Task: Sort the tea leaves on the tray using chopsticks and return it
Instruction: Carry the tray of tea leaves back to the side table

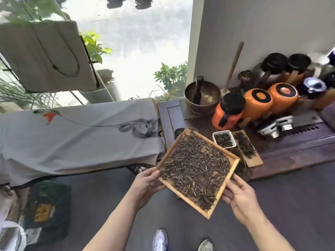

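Held in the air above the dark floor, beside the dark wooden tea table (pixel 282 156): a square wooden tray (pixel 233 164) covered with dried tea leaves (pixel 195 165). Gripped at its near-left edge by the left hand (pixel 145 185), fingers curled round the rim; clasped at its near-right edge by the right hand (pixel 239 198). Just beyond, on the table: a small white dish (pixel 224 139) of leaves.

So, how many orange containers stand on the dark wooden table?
3, in a row behind the tea: an orange jug with a black lid on the left, then two round orange jars. More may be hidden behind.
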